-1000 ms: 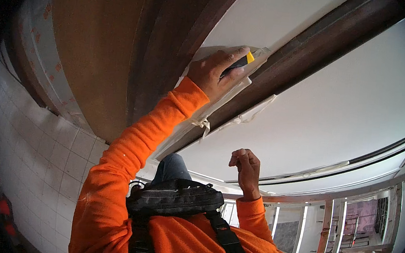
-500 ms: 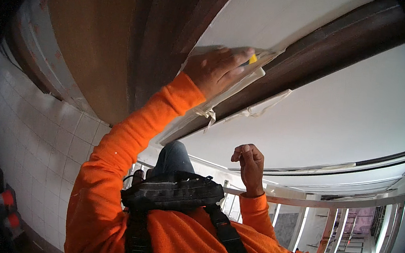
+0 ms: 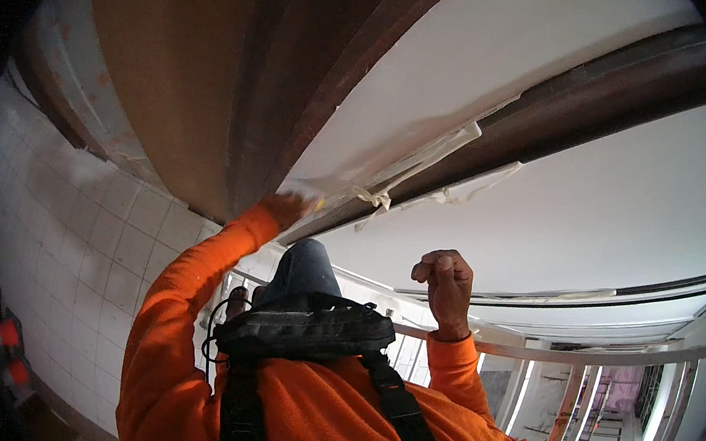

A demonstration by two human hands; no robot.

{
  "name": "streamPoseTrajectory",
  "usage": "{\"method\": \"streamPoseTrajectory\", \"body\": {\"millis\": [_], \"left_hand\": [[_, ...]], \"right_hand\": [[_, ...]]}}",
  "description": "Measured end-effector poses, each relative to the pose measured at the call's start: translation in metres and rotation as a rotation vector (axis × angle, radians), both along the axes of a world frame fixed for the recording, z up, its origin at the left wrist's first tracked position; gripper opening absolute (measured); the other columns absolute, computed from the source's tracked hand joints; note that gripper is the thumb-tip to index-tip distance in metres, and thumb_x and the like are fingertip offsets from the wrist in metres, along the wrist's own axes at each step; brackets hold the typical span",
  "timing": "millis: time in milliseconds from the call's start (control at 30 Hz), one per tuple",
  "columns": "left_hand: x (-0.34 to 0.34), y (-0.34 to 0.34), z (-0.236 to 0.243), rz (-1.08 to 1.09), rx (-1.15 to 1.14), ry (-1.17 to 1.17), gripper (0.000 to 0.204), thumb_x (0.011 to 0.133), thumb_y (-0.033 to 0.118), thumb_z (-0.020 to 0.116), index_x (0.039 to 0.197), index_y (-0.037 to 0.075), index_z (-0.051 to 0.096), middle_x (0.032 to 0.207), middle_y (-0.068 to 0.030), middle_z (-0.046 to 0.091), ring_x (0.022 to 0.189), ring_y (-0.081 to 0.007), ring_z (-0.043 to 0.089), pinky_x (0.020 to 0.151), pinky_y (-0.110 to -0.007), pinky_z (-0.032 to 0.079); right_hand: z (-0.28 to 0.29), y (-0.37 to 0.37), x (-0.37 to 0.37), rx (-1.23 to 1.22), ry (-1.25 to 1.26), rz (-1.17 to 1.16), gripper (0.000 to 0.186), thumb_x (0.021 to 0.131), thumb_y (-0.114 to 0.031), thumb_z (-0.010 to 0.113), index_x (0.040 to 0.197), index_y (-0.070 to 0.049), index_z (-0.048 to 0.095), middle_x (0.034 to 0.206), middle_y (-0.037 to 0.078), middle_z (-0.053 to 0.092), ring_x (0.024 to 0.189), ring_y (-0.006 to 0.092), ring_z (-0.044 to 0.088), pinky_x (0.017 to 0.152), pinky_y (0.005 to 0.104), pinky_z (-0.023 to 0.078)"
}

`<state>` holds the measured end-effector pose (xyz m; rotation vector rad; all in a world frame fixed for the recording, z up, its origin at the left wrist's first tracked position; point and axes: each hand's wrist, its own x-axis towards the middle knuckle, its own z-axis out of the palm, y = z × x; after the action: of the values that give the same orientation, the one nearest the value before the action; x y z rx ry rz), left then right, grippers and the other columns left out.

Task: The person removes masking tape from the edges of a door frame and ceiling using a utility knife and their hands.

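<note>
White panel (image 3: 454, 70): edge work

Your left hand (image 3: 289, 207), blurred, is at the panel's narrow near end; can't tell its opening or grip on the yellow tool (image 3: 318, 205) there. Your right hand (image 3: 445, 292): loosely curled, nothing visible inside. Likely step: smoothing; next needs even pressure, clear of loose tape (image 3: 377, 198).

1. Left of centre: blurred left hand (image 3: 287, 206) holding a yellow tool (image 3: 318, 206) by a white panel (image 3: 433, 76).
2. Right of centre: the right hand (image 3: 447, 293), curled.
3. Lower right: pale railing (image 3: 601, 358).
4. Left side: white tiles (image 3: 106, 258).
</note>
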<state>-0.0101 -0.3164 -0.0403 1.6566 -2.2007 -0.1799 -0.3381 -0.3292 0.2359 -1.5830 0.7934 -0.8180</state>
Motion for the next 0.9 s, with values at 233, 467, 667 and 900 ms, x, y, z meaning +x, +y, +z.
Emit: {"method": "streamPoseTrajectory", "body": {"millis": [233,467,667,900], "left_hand": [[-0.013,0.147,-0.087,0.323,0.273,0.485,0.053,0.096,0.036,0.063,0.144,0.019,0.049,0.116,-0.0196,0.071,0.102,-0.042,0.069,0.087,-0.05,0.056],[-0.041,0.063,0.191,0.257,-0.171,0.954,0.034,0.103,0.034,0.058,0.125,0.008,0.056,0.101,-0.0206,0.072,0.093,-0.039,0.072,0.077,-0.042,0.056],[-0.078,0.033,0.294,-0.038,-0.345,0.912,0.044,0.104,0.042,0.056,0.119,0.001,0.056,0.093,-0.0225,0.069,0.084,-0.0393,0.071,0.071,-0.042,0.055],[-0.063,-0.016,0.373,0.108,-0.735,0.862,0.027,0.095,0.031,0.072,0.099,0.005,0.071,0.086,-0.0107,0.072,0.073,-0.0227,0.07,0.066,-0.035,0.055]], "right_hand": [[0.023,-0.008,0.034,-0.188,0.133,-0.123,0.03,0.106,-0.024,0.056,0.099,0.003,0.067,0.079,0.008,0.065,0.074,0.0133,0.06,0.069,0.0279,0.05],[0.052,-0.026,0.086,-0.283,0.09,-0.1,0.029,0.104,-0.023,0.061,0.112,0.004,0.068,0.093,0.006,0.068,0.086,0.0102,0.06,0.078,0.0261,0.05],[0.057,0.004,0.104,0.031,-0.223,-0.038,0.04,0.108,-0.029,0.054,0.13,0.004,0.063,0.109,0.007,0.066,0.097,0.0125,0.061,0.088,0.0292,0.052],[0.084,-0.006,0.056,-0.01,-0.454,-0.155,0.036,0.109,-0.033,0.048,0.123,0.0,0.058,0.097,0.011,0.069,0.083,0.0179,0.069,0.08,0.0359,0.058]]}}
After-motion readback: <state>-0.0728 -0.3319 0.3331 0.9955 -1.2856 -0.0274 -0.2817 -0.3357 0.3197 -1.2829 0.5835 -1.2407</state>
